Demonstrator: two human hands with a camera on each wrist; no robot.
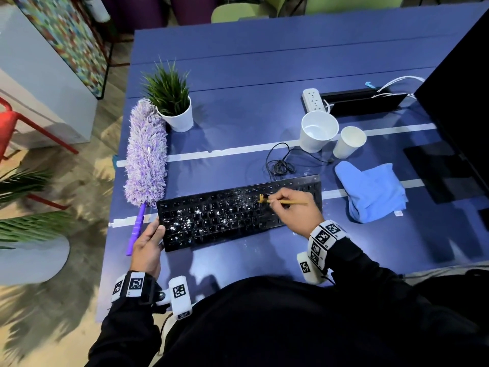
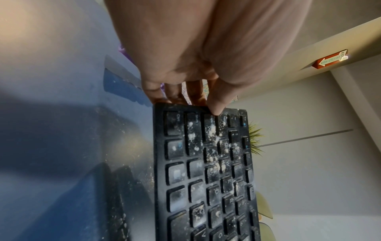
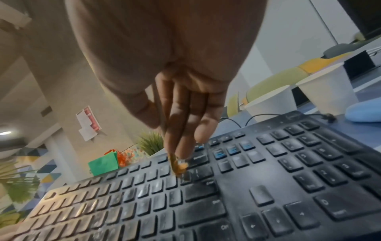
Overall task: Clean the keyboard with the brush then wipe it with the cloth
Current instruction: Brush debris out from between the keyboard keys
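I see a matt black plastic keyboard (image 1: pixel 238 210) dusted with white specks, a soft blue cloth (image 1: pixel 370 192), a fluffy duster (image 1: pixel 145 157), and paper cups (image 1: pixel 317 131).

Black keyboard (image 1: pixel 238 210) is speckled all over with white crumbs, sitting on a dark blue table (image 1: pixel 264 75) with pale tape stripes. Brush (image 1: pixel 280 201) is yellowish with orange bristles. Cloth (image 1: pixel 370 192) is light blue. Fluffy duster (image 1: pixel 145 154) is lilac and white with a purple handle, and the 2 cups (image 1: pixel 317 133) are white.
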